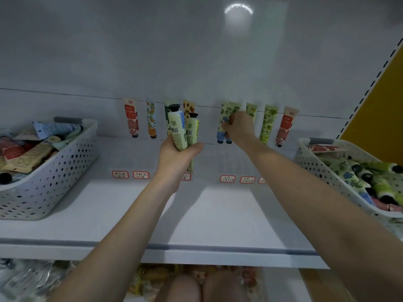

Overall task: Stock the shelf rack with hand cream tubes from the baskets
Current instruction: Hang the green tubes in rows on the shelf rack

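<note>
Several hand cream tubes stand cap-down against the back wall of the white shelf point(218, 214): a red tube point(131, 118), an orange-patterned tube point(151, 119), blue-flowered tubes point(222, 125), a green tube point(267, 124) and another red tube point(285, 127). My left hand point(177, 156) grips two pale green tubes point(178, 129) with black caps upward, in front of the row. My right hand point(238, 127) pinches a blue-flowered tube against the wall.
A white perforated basket point(50, 177) of mixed tubes sits at the left of the shelf. Another white basket point(322, 171) with green and blue tubes sits at the right. Red-framed labels point(227, 178) line the shelf. A lower shelf holds packaged goods.
</note>
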